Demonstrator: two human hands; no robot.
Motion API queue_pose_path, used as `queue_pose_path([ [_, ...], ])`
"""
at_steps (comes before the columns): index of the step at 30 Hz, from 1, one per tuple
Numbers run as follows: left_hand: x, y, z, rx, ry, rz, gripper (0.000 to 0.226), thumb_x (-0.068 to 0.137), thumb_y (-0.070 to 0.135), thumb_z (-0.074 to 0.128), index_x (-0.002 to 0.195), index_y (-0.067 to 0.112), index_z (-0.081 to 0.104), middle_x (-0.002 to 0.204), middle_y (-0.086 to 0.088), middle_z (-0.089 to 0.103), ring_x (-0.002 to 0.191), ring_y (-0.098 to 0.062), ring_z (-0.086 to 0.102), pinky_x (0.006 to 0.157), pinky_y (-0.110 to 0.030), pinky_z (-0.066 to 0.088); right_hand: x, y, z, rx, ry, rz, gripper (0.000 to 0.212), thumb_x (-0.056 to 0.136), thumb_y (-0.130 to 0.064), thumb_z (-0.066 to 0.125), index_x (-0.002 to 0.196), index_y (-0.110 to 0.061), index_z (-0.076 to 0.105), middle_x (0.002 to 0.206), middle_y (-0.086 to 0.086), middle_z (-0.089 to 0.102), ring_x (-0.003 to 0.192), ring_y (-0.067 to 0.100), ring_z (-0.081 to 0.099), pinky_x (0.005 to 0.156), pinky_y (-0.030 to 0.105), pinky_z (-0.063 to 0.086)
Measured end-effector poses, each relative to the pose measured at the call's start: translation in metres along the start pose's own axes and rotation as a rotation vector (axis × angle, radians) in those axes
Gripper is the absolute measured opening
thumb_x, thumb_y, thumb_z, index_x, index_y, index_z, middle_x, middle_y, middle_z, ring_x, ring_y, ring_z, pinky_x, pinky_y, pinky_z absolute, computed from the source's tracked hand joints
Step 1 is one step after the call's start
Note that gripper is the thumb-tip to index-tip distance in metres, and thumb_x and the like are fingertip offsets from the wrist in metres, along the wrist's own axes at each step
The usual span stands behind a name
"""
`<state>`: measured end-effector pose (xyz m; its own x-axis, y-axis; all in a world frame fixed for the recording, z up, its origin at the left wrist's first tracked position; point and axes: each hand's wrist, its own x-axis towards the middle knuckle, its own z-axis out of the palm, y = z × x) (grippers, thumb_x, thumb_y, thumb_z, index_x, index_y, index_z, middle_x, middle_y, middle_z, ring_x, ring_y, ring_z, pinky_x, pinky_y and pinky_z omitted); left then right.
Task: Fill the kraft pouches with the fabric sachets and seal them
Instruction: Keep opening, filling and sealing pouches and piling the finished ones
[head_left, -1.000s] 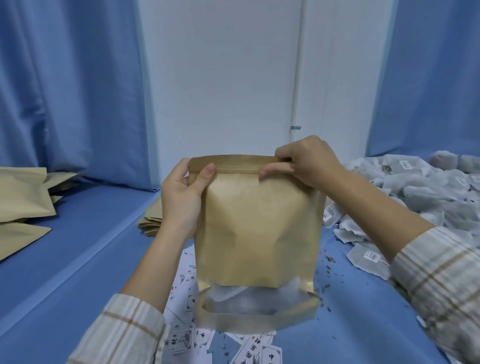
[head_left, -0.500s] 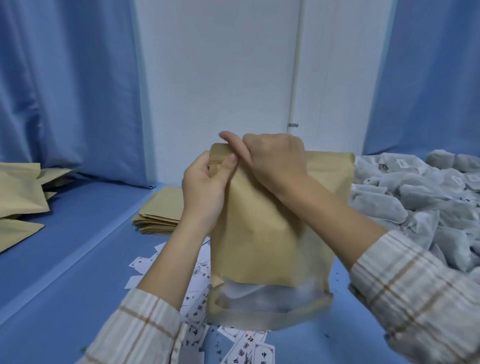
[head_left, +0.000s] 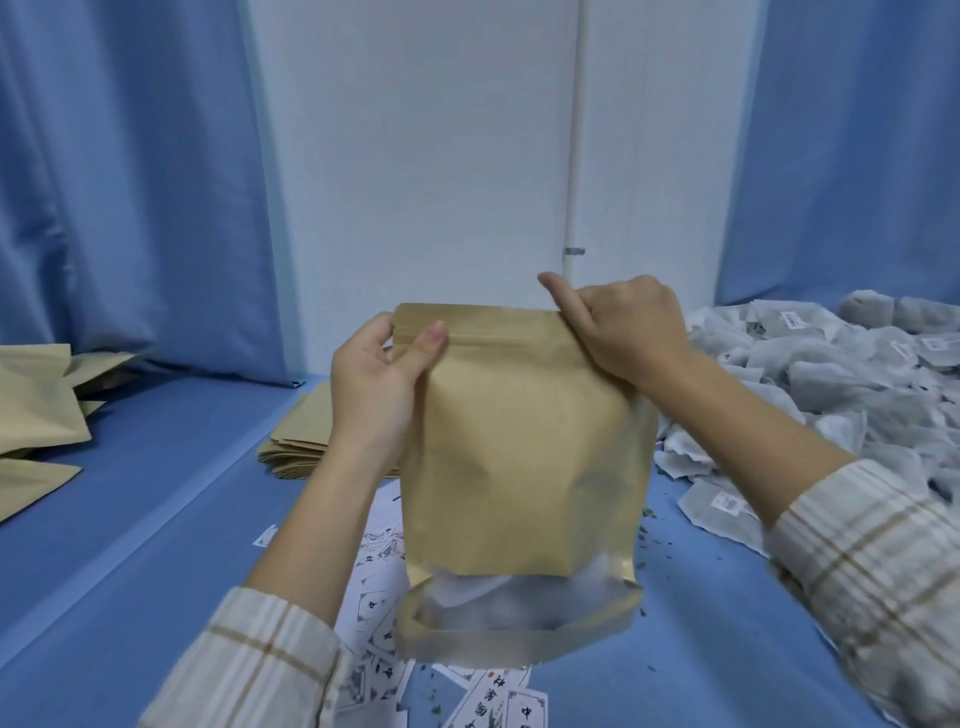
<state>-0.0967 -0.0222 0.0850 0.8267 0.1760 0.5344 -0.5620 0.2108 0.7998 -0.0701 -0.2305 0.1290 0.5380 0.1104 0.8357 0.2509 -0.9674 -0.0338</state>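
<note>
Head view, places given from the held pouch.

Pouch (head_left: 519, 457): kraft, upright, held in the air above the blue table (head_left: 130, 519), about mid-frame. Frosted window along its lower part showed pale sachet shapes inside. Top edge lay flat and closed as far as could be seen; whether the seal was fully pressed could not be told.

Left hand (head_left: 376, 384): at the pouch's top left corner, thumb on the near face over the zip line, fingers curled behind, pinching that corner.

Right hand (head_left: 628, 327): at the top right corner, thumb raised along the edge, fingers curled and clamped on the pouch's top strip.

Sleeves (head_left: 872, 571): cream with brown check, on both forearms.

Sachets (head_left: 831, 384): a large loose heap of white fabric bags with small labels, right of the pouch, on the table.

Empty pouches (head_left: 301, 436): a flat kraft stack just behind and left of the held pouch, partly hidden by the left wrist.

Filled pouches (head_left: 36, 410): several kraft pieces far left, at the frame edge.

Printed cards (head_left: 374, 597): white slips with black characters, scattered on the table beneath the pouch.

Dry flecks (head_left: 649, 540): small dark-green bits on the table, below right of the pouch.

Curtains (head_left: 130, 182): blue, behind on both sides of a white wall.
</note>
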Motion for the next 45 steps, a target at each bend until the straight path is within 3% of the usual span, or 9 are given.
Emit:
queue_pose_path([
  [12,-0.002,-0.003,-0.006,0.026,0.022,-0.014,0.022,0.085,0.017,0.069,0.089,-0.001,0.057,0.075,-0.009,0.058,0.069,-0.019,0.051,0.065,-0.032,0.04,-0.007,0.014,0.005,0.181,0.006,0.154,0.063,0.096,-0.047,0.039,0.047,-0.015,0.016,0.04,0.003,0.023,0.047,0.024,0.028,0.058,0.035,0.031],
  [16,0.0,-0.003,-0.016,0.075,0.071,-0.01,0.033,0.087,0.023,0.068,0.093,-0.008,0.056,0.075,-0.006,0.06,0.07,-0.017,0.053,0.066,-0.03,0.042,-0.009,0.018,0.011,0.479,-0.045,0.243,0.051,0.087,-0.061,0.042,0.058,-0.021,0.053,0.057,-0.009,0.051,0.057,0.006,0.049,0.062,0.013,0.037],
  [18,0.002,-0.004,-0.029,0.091,0.132,-0.004,0.03,0.089,0.027,0.066,0.092,-0.001,0.058,0.074,-0.004,0.059,0.069,-0.015,0.052,0.063,-0.026,0.043,-0.02,0.024,0.012,0.803,-0.223,0.341,0.049,0.074,-0.07,0.046,0.096,-0.028,0.061,0.09,-0.017,0.062,0.077,-0.012,0.057,0.076,0.002,0.037],
  [21,0.006,-0.004,-0.049,0.027,0.229,-0.062,0.017,0.092,0.026,0.062,0.091,0.009,0.058,0.082,-0.003,0.058,0.077,-0.015,0.054,0.068,-0.025,0.046,-0.06,0.039,0.03,1.17,-0.66,0.373,0.063,0.068,-0.055,0.071,0.12,-0.022,0.059,0.117,0.0,0.066,0.1,0.009,0.065,0.087,0.024,0.051],
  [27,0.016,-0.004,-0.07,-0.114,0.331,-0.14,0.012,0.091,0.025,0.063,0.085,0.016,0.059,0.086,0.002,0.066,0.074,-0.009,0.063,0.069,-0.025,0.051,-0.117,0.006,0.078,1.199,-0.769,0.439,0.015,0.069,-0.045,0.075,0.075,-0.031,0.074,0.079,-0.012,0.071,0.075,0.004,0.066,0.065,0.013,0.047],
  [34,-0.017,-0.031,-0.13,0.268,-0.211,-0.63,0.05,0.069,0.042,0.076,0.105,0.01,0.064,0.096,-0.005,0.072,0.081,-0.022,0.069,0.063,-0.03,0.053,-0.122,-0.045,0.117,1.425,-0.569,0.631,0.028,0.077,-0.032,0.071,0.102,-0.021,0.065,0.101,-0.001,0.072,0.093,0.012,0.068,0.074,0.022,0.052],
  [37,-0.042,-0.047,-0.162,0.304,-0.247,-0.812,0.049,0.066,0.045,0.07,0.101,0.011,0.067,0.089,-0.006,0.069,0.078,-0.02,0.067,0.065,-0.029,0.054,-0.123,-0.073,0.132,1.518,-0.529,0.802,0.025,0.083,-0.02,0.067,0.108,-0.022,0.062,0.107,0.004,0.07,0.097,0.02,0.067,0.082,0.035,0.053],
  [42,-0.054,-0.043,-0.226,-0.238,0.074,-0.748,0.054,0.076,0.043,0.061,0.116,0.006,0.057,0.108,-0.014,0.07,0.09,-0.036,0.07,0.062,-0.033,0.059,-0.097,-0.142,0.154,1.627,-0.457,1.042,0.018,0.088,-0.014,0.062,0.105,-0.019,0.062,0.106,0.007,0.069,0.092,0.026,0.067,0.078,0.038,0.054],
  [45,-0.049,-0.042,-0.246,-0.655,0.319,-0.526,0.067,0.083,0.059,0.052,0.127,0.009,0.05,0.12,-0.015,0.065,0.097,-0.033,0.068,0.07,-0.034,0.059,-0.028,-0.248,0.164,1.885,-0.593,0.989,0.04,0.096,-0.019,0.05,0.134,-0.009,0.042,0.122,0.013,0.057,0.085,0.024,0.061,0.074,0.038,0.051],
])
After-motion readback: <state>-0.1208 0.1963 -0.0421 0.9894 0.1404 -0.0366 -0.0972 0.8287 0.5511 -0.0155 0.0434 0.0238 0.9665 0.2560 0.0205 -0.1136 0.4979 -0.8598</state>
